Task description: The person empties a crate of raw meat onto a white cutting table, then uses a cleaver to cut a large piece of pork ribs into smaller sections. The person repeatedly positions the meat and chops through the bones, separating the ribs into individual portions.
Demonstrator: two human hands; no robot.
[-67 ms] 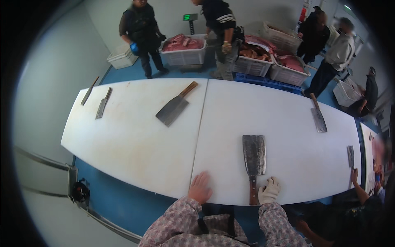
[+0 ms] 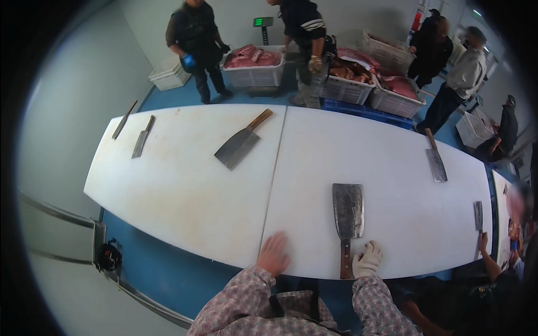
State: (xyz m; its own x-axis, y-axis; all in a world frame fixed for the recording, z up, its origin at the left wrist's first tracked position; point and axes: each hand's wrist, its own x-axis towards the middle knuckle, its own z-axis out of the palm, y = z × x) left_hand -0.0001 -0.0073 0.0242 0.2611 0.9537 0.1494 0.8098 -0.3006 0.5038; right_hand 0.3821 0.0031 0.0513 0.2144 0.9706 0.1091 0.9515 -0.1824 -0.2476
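- Only the view is shifting slightly.
- Left hand (image 2: 274, 255) is lying open on the bench (image 2: 314, 151).
- Gloved right hand (image 2: 368, 259) is resting, loosely open, beside the cleaver (image 2: 348, 227).
- The blade (image 2: 348, 207) is pointing away; keeping fingers behind it seems safest.

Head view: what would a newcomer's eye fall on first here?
Probably the large cleaver, lying on the white tabletop, its wooden handle between the bare left hand and the gloved right hand. Next, beyond the tabletop's far edge, the white crates heaped with red meat.
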